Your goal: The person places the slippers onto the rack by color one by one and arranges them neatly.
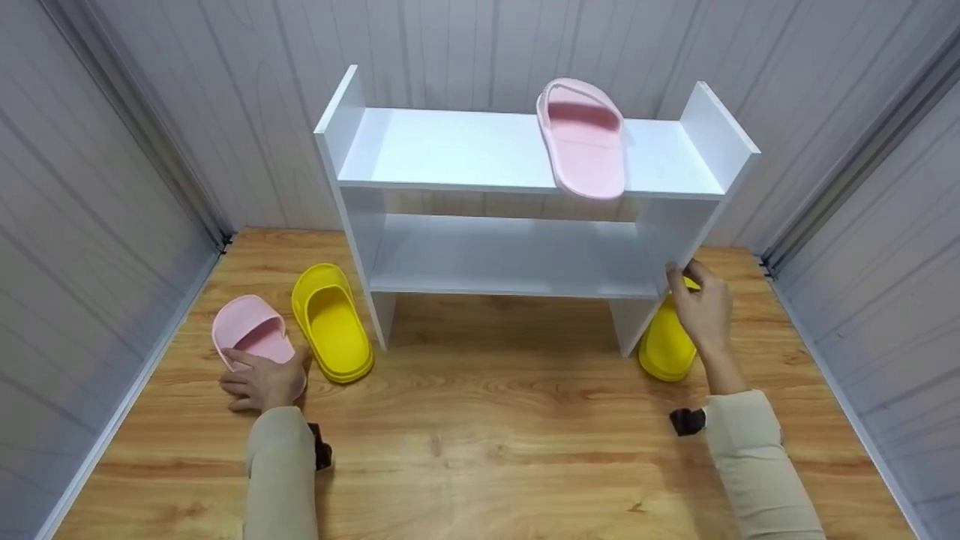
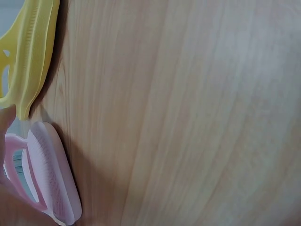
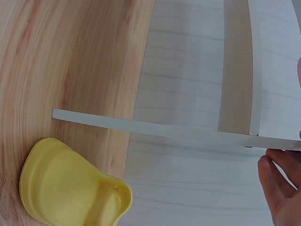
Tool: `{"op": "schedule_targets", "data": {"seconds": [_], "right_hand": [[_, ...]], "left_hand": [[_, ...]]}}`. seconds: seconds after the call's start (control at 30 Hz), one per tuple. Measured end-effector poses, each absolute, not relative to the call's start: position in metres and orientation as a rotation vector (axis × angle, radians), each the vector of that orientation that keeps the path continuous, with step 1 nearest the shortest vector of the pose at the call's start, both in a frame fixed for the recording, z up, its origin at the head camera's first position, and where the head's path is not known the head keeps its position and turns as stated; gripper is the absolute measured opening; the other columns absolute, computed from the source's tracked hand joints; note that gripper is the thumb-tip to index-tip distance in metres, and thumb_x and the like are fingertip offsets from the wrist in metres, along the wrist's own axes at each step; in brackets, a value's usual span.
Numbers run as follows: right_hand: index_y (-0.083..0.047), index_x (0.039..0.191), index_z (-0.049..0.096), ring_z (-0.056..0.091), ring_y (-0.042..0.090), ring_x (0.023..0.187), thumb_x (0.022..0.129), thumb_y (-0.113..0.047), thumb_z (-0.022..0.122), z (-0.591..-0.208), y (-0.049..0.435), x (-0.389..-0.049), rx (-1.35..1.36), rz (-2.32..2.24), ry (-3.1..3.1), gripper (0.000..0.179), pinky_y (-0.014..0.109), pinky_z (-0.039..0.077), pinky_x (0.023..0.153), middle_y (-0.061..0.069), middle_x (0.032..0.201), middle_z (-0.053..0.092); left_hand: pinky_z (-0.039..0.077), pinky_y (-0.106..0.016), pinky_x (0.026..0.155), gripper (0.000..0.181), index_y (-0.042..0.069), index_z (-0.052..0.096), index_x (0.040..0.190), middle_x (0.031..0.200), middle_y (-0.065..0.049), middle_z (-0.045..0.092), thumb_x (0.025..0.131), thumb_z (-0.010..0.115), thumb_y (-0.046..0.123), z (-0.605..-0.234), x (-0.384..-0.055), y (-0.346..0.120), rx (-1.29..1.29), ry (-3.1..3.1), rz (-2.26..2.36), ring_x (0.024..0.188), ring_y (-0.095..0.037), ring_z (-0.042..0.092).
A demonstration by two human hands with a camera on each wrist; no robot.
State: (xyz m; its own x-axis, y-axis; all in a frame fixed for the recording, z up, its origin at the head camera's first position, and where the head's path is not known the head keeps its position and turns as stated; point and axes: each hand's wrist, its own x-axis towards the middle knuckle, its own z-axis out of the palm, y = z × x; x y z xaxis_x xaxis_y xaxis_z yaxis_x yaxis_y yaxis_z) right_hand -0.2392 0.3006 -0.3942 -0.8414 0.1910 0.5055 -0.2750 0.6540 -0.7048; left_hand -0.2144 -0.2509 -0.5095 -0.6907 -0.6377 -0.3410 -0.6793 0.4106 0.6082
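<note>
At the left my left hand (image 1: 262, 379) lies over the heel half of a pink slipper (image 1: 251, 324) on the wooden floor, fingers spread past its left edge and thumb at its right. In the left wrist view, this pink slipper (image 2: 49, 174) shows at the lower left near the thumb. A white shelf rack (image 1: 510, 255) stands in the middle. My right hand (image 1: 703, 307) pinches the front edge of its right side panel (image 3: 164, 129). Close below that hand lies a yellow slipper (image 1: 664, 345), partly hidden by the hand and panel.
Another yellow slipper (image 1: 337, 337) lies between the left hand and the rack. A second pink slipper (image 1: 585, 142) sits on the top shelf (image 1: 450, 146), its heel reaching over the front edge. Ribbed panel walls (image 1: 90, 187) enclose the floor (image 1: 480, 420) at the back and sides.
</note>
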Motion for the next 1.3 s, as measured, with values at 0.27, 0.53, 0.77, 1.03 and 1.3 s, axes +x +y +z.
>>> {"op": "schedule_targets", "data": {"seconds": [0.27,0.53,0.77,1.03,1.3], "right_hand": [[0.002,0.100,0.064,0.059,0.026,0.089,0.088,-0.025,0.051,-0.395,0.299,-0.239,0.084,1.102,-2.310,0.032,0.040,0.049,0.071,0.017,0.096,0.063],[0.002,0.101,0.064,0.059,0.027,0.089,0.088,-0.027,0.052,-0.394,0.300,-0.241,0.068,1.102,-2.312,0.034,0.040,0.049,0.070,0.018,0.097,0.062],[0.002,0.106,0.062,0.058,0.026,0.092,0.088,-0.028,0.051,-0.394,0.301,-0.241,0.054,1.101,-2.328,0.037,0.039,0.048,0.072,0.017,0.100,0.062],[0.001,0.108,0.061,0.058,0.026,0.094,0.088,-0.028,0.051,-0.394,0.301,-0.239,0.064,1.134,-2.329,0.037,0.040,0.048,0.073,0.017,0.103,0.061],[0.000,0.106,0.063,0.060,0.025,0.086,0.088,-0.025,0.051,-0.394,0.300,-0.239,0.064,1.106,-2.311,0.033,0.038,0.049,0.069,0.017,0.101,0.062]], "left_hand": [[-0.006,-0.068,0.087,0.118,0.007,-0.034,0.128,0.131,-0.039,-0.020,0.073,0.056,0.059,-0.509,-0.213,-0.250,-1.197,2.643,1.092,0.121,-0.049,-0.016],[0.002,-0.067,0.089,0.107,0.003,-0.027,0.132,0.131,-0.042,-0.004,0.079,0.058,0.040,-0.510,-0.215,-0.253,-1.201,2.702,1.063,0.122,-0.051,-0.002],[0.013,-0.060,0.091,0.109,-0.001,-0.021,0.134,0.127,-0.043,0.003,0.076,0.063,0.036,-0.511,-0.213,-0.254,-1.166,2.761,1.056,0.117,-0.053,0.010],[0.015,-0.060,0.089,0.110,0.000,-0.020,0.134,0.126,-0.043,0.008,0.074,0.066,0.035,-0.511,-0.213,-0.255,-1.149,2.775,1.024,0.116,-0.053,0.012],[0.016,-0.063,0.086,0.110,0.003,-0.018,0.136,0.121,-0.044,0.013,0.071,0.066,0.031,-0.508,-0.212,-0.265,-1.098,2.757,1.111,0.113,-0.054,0.012]]}}
